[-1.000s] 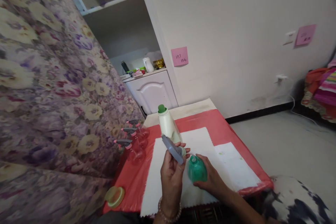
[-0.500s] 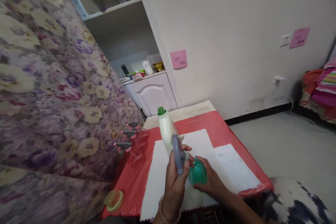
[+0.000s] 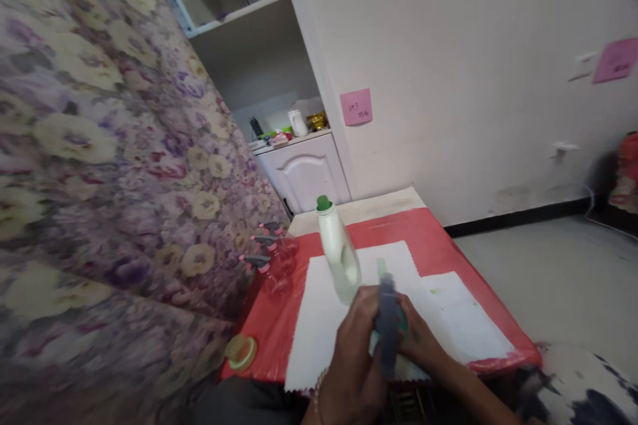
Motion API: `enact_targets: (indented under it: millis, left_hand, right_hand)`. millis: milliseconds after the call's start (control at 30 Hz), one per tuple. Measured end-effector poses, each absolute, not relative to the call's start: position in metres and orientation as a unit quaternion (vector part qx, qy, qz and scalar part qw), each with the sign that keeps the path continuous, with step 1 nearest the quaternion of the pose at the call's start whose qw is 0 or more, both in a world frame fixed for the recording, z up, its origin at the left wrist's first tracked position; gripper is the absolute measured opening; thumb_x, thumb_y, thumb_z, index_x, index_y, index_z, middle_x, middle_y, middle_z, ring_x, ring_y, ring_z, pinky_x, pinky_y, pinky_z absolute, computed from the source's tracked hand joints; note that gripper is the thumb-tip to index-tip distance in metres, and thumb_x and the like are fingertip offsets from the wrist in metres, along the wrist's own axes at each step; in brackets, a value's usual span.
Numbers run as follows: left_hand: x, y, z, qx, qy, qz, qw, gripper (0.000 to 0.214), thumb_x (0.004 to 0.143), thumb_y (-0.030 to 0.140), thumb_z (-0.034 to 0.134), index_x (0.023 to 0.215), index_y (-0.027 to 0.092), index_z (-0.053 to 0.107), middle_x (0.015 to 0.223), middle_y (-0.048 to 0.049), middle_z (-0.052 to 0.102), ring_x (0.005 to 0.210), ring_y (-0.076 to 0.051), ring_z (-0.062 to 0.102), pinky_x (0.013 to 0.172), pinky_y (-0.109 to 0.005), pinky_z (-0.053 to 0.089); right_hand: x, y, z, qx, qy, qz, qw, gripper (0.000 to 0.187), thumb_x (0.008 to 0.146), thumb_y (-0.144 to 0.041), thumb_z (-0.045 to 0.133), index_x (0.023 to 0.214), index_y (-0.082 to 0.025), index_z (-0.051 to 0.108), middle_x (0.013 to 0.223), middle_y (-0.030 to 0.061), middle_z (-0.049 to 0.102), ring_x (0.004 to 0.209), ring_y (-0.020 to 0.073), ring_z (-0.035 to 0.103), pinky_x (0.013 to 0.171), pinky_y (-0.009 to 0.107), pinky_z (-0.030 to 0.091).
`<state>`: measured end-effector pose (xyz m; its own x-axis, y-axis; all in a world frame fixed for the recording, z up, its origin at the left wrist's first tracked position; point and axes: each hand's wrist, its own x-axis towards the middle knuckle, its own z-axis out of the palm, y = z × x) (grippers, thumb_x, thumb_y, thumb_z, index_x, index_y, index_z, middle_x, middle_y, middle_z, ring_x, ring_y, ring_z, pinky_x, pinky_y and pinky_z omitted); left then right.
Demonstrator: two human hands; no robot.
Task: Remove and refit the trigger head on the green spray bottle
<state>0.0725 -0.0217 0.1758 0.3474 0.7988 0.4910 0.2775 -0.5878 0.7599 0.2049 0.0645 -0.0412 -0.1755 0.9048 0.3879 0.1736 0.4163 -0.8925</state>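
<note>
My left hand [image 3: 356, 352] grips a grey trigger sprayer head [image 3: 387, 322] that sits on top of a small green bottle [image 3: 401, 327]. The bottle is almost hidden between my hands. My right hand [image 3: 423, 345] wraps around the bottle from the right, over a white cloth [image 3: 323, 319] on the red table cover [image 3: 399, 229]. A tall white bottle with a green cap [image 3: 336, 252] stands just beyond my hands. The picture is blurred.
Three pink spray bottles with grey triggers [image 3: 272, 262] stand at the table's left edge against a flowered cloth [image 3: 100, 166]. A yellow-green lid [image 3: 240, 352] lies at the near left corner. A white cabinet [image 3: 304, 172] and a wall stand behind; grey floor lies to the right.
My left hand has brought the sprayer head down from a raised, tilted hold onto the green bottle's neck. The view has swung to the left, so everything sits further right.
</note>
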Motion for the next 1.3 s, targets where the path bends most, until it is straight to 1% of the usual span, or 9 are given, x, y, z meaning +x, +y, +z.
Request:
enact_targets:
  millis: [100, 200, 300, 533, 667, 767, 1000, 1167, 1300]
  left_hand:
    - [0.068, -0.023, 0.180, 0.828, 0.337, 0.384, 0.233, 0.040, 0.091, 0.014, 0.045, 0.128, 0.024, 0.055, 0.120, -0.0136, 0.061, 0.107, -0.027, 0.058, 0.092, -0.040, 0.046]
    - [0.049, -0.013, 0.167, 0.836, 0.392, 0.346, 0.168, 0.042, 0.089, 0.008, 0.040, 0.128, 0.022, 0.050, 0.115, -0.0127, 0.061, 0.106, -0.025, 0.056, 0.091, -0.038, 0.046]
    - [0.013, 0.002, 0.140, 0.813, 0.488, 0.301, 0.100, 0.038, 0.085, 0.006, 0.039, 0.119, 0.020, 0.049, 0.106, -0.0093, 0.060, 0.099, -0.022, 0.056, 0.087, -0.034, 0.046]
    - [-0.065, 0.032, 0.068, 0.755, 0.653, 0.052, 0.024, 0.031, 0.088, 0.005, 0.031, 0.104, 0.018, 0.054, 0.105, -0.0064, 0.061, 0.094, -0.019, 0.054, 0.083, -0.029, 0.041]
    - [-0.084, 0.040, 0.040, 0.733, 0.678, 0.036, 0.036, 0.035, 0.082, -0.001, 0.034, 0.102, 0.016, 0.058, 0.102, -0.0073, 0.062, 0.094, -0.019, 0.056, 0.081, -0.029, 0.041]
    - [-0.090, 0.042, 0.026, 0.722, 0.689, 0.038, 0.044, 0.037, 0.084, 0.000, 0.033, 0.107, 0.016, 0.058, 0.106, -0.0080, 0.063, 0.097, -0.019, 0.056, 0.083, -0.029, 0.041]
    - [-0.099, 0.042, 0.004, 0.717, 0.692, 0.067, 0.049, 0.048, 0.085, 0.000, 0.031, 0.124, 0.017, 0.053, 0.140, -0.0117, 0.047, 0.123, -0.020, 0.048, 0.096, -0.029, 0.039]
    - [-0.105, 0.044, -0.004, 0.719, 0.689, 0.065, 0.063, 0.049, 0.085, -0.001, 0.033, 0.121, 0.021, 0.057, 0.129, -0.0079, 0.055, 0.116, -0.020, 0.050, 0.093, -0.029, 0.040]
    - [-0.110, 0.045, -0.013, 0.732, 0.673, 0.088, 0.059, 0.044, 0.088, 0.002, 0.034, 0.122, 0.020, 0.057, 0.122, -0.0070, 0.059, 0.112, -0.020, 0.050, 0.096, -0.030, 0.039]
  right_hand:
    - [0.206, 0.063, -0.048, -0.404, -0.676, 0.367, 0.496, 0.080, 0.072, -0.044, 0.072, 0.141, -0.023, 0.036, 0.137, 0.0147, 0.050, 0.126, 0.0356, 0.049, 0.107, 0.053, 0.041]
    - [0.207, 0.064, -0.050, -0.413, -0.679, 0.361, 0.488, 0.082, 0.071, -0.042, 0.072, 0.141, -0.022, 0.035, 0.139, 0.0138, 0.048, 0.130, 0.0348, 0.046, 0.110, 0.052, 0.038]
    - [0.207, 0.064, -0.048, -0.427, -0.676, 0.363, 0.478, 0.084, 0.068, -0.041, 0.074, 0.139, -0.022, 0.035, 0.140, 0.0133, 0.046, 0.133, 0.0352, 0.044, 0.112, 0.052, 0.036]
    - [0.210, 0.061, -0.044, -0.452, -0.677, 0.368, 0.448, 0.082, 0.069, -0.042, 0.073, 0.139, -0.023, 0.035, 0.142, 0.0125, 0.045, 0.134, 0.0352, 0.043, 0.112, 0.051, 0.036]
    - [0.210, 0.061, -0.046, -0.462, -0.676, 0.363, 0.446, 0.082, 0.069, -0.042, 0.074, 0.139, -0.023, 0.036, 0.143, 0.0126, 0.046, 0.134, 0.0355, 0.043, 0.113, 0.052, 0.034]
    - [0.211, 0.060, -0.046, -0.479, -0.670, 0.367, 0.432, 0.084, 0.068, -0.042, 0.075, 0.139, -0.023, 0.036, 0.144, 0.0125, 0.046, 0.134, 0.0359, 0.043, 0.114, 0.052, 0.034]
    - [0.213, 0.058, -0.054, -0.508, -0.650, 0.377, 0.421, 0.094, 0.060, -0.045, 0.078, 0.141, -0.020, 0.036, 0.146, 0.0162, 0.047, 0.135, 0.0402, 0.042, 0.112, 0.054, 0.036]
    - [0.213, 0.058, -0.061, -0.515, -0.648, 0.364, 0.427, 0.098, 0.058, -0.045, 0.079, 0.143, -0.021, 0.035, 0.146, 0.0162, 0.047, 0.135, 0.0403, 0.042, 0.112, 0.053, 0.036]
    - [0.214, 0.062, -0.067, -0.520, -0.650, 0.354, 0.427, 0.098, 0.060, -0.046, 0.077, 0.144, -0.020, 0.033, 0.148, 0.0171, 0.044, 0.137, 0.0390, 0.040, 0.113, 0.052, 0.036]
